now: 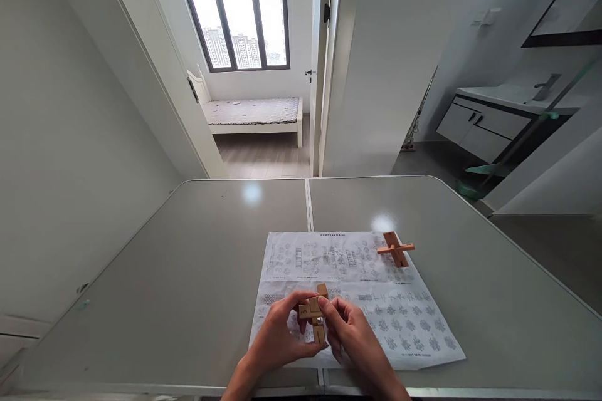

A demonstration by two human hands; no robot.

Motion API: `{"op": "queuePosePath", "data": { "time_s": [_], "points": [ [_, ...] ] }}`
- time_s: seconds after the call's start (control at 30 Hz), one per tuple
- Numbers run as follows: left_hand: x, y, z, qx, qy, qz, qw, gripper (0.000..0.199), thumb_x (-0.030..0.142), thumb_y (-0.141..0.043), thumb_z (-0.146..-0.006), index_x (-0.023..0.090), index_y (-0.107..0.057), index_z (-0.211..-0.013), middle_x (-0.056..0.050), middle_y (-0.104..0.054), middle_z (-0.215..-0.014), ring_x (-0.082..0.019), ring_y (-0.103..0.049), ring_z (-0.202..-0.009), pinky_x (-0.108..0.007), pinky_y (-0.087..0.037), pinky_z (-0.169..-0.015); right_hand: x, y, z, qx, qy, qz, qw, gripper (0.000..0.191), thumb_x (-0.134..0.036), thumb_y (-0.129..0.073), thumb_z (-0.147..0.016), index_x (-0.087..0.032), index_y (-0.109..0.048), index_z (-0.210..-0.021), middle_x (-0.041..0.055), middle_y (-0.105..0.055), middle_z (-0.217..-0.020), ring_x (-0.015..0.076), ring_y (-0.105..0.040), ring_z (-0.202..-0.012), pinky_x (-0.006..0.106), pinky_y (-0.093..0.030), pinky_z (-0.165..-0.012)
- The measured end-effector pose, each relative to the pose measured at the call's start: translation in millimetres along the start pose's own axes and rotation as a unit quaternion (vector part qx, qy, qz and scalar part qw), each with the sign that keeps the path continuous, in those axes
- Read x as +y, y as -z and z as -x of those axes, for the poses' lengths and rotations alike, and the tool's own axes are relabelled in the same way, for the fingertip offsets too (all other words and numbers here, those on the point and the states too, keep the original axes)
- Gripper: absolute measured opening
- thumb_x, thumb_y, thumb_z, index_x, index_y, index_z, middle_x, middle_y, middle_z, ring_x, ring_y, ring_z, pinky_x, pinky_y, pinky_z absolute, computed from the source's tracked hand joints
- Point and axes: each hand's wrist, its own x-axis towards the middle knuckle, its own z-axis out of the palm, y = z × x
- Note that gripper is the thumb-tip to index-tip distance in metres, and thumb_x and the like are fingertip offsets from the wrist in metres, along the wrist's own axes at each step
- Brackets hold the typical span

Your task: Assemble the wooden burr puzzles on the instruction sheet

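Several interlocked wooden puzzle blocks (310,310) form a small light-brown assembly, held just above the paper near the table's front. My left hand (282,332) curls around it from the left, its thumb by the lowest block and its fingers behind the top. From the right, my right hand (350,329) pinches the same assembly with thumb and fingers. Parts of the blocks are hidden behind the fingers. Beneath both hands lies a printed instruction sheet (399,301) covered in small diagrams. On its upper right corner rests a reddish-brown cross-shaped wooden piece (396,249).
The grey table (164,301) has a seam down its middle and a pale metal edge. Beyond it, an open doorway shows a bed (254,111) under a window (235,12). A washbasin cabinet (491,125) stands at the far right.
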Motion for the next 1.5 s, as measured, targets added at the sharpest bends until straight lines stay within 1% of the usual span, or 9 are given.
{"op": "queuePosePath", "data": {
  "time_s": [0.3,0.67,0.8,0.9,1.0,1.17,1.23,1.4,1.5],
  "points": [
    [3,3.1,-1,0.015,-0.004,-0.007,1.000,0.058,0.018,-0.084,-0.060,0.027,-0.064,-0.113,0.003,-0.075,-0.096,-0.018,-0.069,-0.084,-0.026,-0.054,-0.079,-10,-3,4,0.017,0.053,0.026,0.998,0.059,-0.077,-0.065,-0.083,-0.020,-0.055,-0.075,-0.0065,-0.051,-0.048,0.0076,-0.042,-0.036,0.020,-0.036,-0.037],
    [1,-0.7,1,0.028,-0.019,-0.007,0.999,0.053,0.018,-0.081,-0.065,0.028,-0.062,-0.113,0.004,-0.071,-0.087,-0.015,-0.065,-0.074,-0.026,-0.053,-0.075,-6,-2,-4,-0.009,0.028,0.010,1.000,0.060,-0.079,-0.064,-0.081,-0.019,-0.057,-0.076,-0.0084,-0.045,-0.044,0.0084,-0.038,-0.035,0.021,-0.037,-0.036],
    [5,2.6,-1,0.048,0.009,0.022,0.999,0.050,0.024,-0.084,-0.067,0.025,-0.062,-0.112,0.003,-0.070,-0.085,-0.015,-0.064,-0.071,-0.026,-0.054,-0.072,-11,3,-3,0.012,0.069,0.067,0.995,0.059,-0.078,-0.054,-0.089,-0.020,-0.057,-0.078,-0.0043,-0.052,-0.052,0.0118,-0.045,-0.042,0.024,-0.040,-0.042],
    [1,6.9,-4,0.122,0.055,0.069,0.989,0.046,0.035,-0.083,-0.075,0.023,-0.059,-0.113,0.001,-0.070,-0.086,-0.014,-0.061,-0.068,-0.027,-0.056,-0.071,-10,11,-1,0.093,0.145,0.201,0.964,0.050,-0.069,-0.052,-0.096,-0.020,-0.062,-0.092,0.0027,-0.066,-0.072,0.0184,-0.061,-0.061,0.029,-0.049,-0.059],
    [-7,10.1,-7,0.192,0.109,0.114,0.969,0.049,0.045,-0.079,-0.082,0.022,-0.055,-0.117,0.001,-0.069,-0.082,-0.014,-0.060,-0.068,-0.026,-0.057,-0.068,1,18,0,0.159,0.186,0.356,0.902,0.040,-0.062,-0.060,-0.094,-0.022,-0.064,-0.101,0.0057,-0.069,-0.088,0.0230,-0.067,-0.073,0.032,-0.052,-0.067],
    [-12,9.5,-9,0.201,0.120,0.126,0.964,0.052,0.048,-0.079,-0.082,0.022,-0.055,-0.119,0.003,-0.065,-0.077,-0.013,-0.056,-0.065,-0.023,-0.055,-0.064,16,20,1,0.163,0.227,0.476,0.834,0.033,-0.055,-0.053,-0.098,-0.025,-0.063,-0.089,0.0063,-0.067,-0.091,0.0238,-0.069,-0.075,0.030,-0.049,-0.061],
    [-11,7.9,-9,0.185,0.102,0.115,0.971,0.051,0.046,-0.079,-0.082,0.023,-0.056,-0.121,0.003,-0.065,-0.078,-0.012,-0.056,-0.064,-0.023,-0.054,-0.063,14,19,2,0.149,0.223,0.472,0.840,0.035,-0.053,-0.049,-0.101,-0.025,-0.062,-0.087,0.0063,-0.068,-0.089,0.0232,-0.068,-0.072,0.030,-0.048,-0.061],
    [-10,1.9,-5,0.142,0.051,0.024,0.988,0.058,0.034,-0.081,-0.079,0.026,-0.057,-0.131,0.004,-0.065,-0.080,-0.012,-0.058,-0.064,-0.027,-0.056,-0.069,-2,21,8,0.094,0.162,0.367,0.911,0.032,-0.053,-0.053,-0.101,-0.025,-0.061,-0.089,0.0035,-0.070,-0.078,0.0217,-0.065,-0.067,0.028,-0.045,-0.061],
    [-12,-2.2,-2,0.136,0.014,-0.028,0.990,0.058,0.027,-0.079,-0.078,0.027,-0.058,-0.132,0.003,-0.067,-0.086,-0.012,-0.060,-0.064,-0.028,-0.057,-0.073,-6,22,10,0.078,0.155,0.334,0.926,0.032,-0.053,-0.055,-0.100,-0.024,-0.065,-0.091,0.0043,-0.073,-0.079,0.0221,-0.066,-0.067,0.028,-0.045,-0.061]
  ]
}}
